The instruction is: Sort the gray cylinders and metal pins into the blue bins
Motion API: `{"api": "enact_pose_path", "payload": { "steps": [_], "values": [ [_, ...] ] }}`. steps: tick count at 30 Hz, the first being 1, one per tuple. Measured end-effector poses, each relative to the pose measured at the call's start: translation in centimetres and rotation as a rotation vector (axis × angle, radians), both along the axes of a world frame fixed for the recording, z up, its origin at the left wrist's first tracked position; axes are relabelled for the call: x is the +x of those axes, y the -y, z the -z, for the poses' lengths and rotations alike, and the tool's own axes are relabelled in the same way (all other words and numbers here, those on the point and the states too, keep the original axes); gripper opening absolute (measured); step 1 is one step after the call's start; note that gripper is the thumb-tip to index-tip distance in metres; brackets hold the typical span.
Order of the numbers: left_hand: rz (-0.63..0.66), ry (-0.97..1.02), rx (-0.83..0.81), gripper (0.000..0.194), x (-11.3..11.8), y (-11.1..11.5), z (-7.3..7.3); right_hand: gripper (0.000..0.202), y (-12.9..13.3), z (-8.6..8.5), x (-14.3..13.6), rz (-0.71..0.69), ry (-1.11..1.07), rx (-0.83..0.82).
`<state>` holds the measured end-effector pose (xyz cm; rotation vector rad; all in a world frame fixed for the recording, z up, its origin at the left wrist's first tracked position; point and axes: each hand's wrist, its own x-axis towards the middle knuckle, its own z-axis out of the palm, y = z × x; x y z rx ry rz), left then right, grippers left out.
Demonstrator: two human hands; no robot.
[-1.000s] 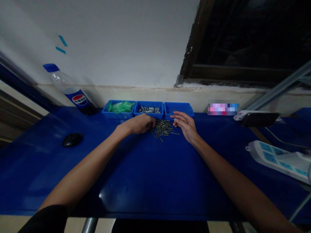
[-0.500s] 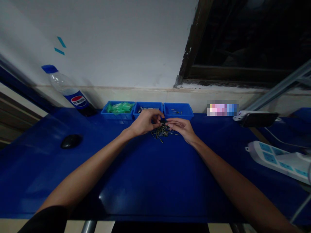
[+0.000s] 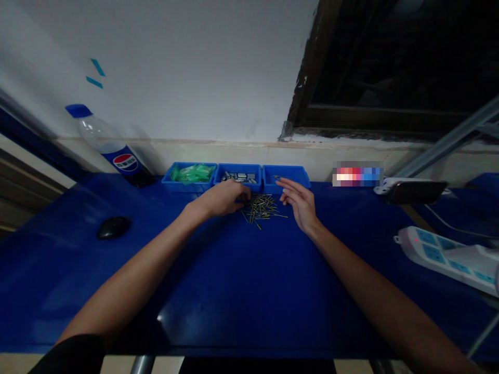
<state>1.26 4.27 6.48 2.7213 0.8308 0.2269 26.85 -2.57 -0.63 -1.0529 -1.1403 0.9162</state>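
A loose pile of thin brass-coloured pins (image 3: pixel 262 209) lies on the blue tabletop in front of the bins. At the pile's left edge is my left hand (image 3: pixel 224 199), its fingers curled down and a gap showing between thumb and fingertips. I see nothing held in it. My right hand (image 3: pixel 301 205) is right of the pile, fingers stretched toward the front of the right blue bin (image 3: pixel 300 176), with no object visible in them. Part of that bin's inside is hidden behind the fingers. The middle blue bin (image 3: pixel 257 171) holds small silvery metal cylinders (image 3: pixel 240 176).
A left blue bin (image 3: pixel 167 179) contains green plastic packaging (image 3: pixel 193 173). Further left are a Pepsi bottle (image 3: pixel 125 158) and a black mouse (image 3: pixel 113 227). A phone (image 3: pixel 417 192) and a white power strip (image 3: pixel 448 259) lie on the right.
My hands have come apart from above the pile. The left moved left and slightly down; the right moved right, its fingers toward the right bin. The middle bin's contents now show.
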Motion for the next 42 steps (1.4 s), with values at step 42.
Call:
{"api": "enact_pose_path", "payload": {
  "steps": [42],
  "values": [
    [-0.132,0.546,-0.415,0.025,2.0,1.4,-0.2,0.023,0.1,0.0,-0.1,-0.19,-0.013,-0.025]
  ]
}}
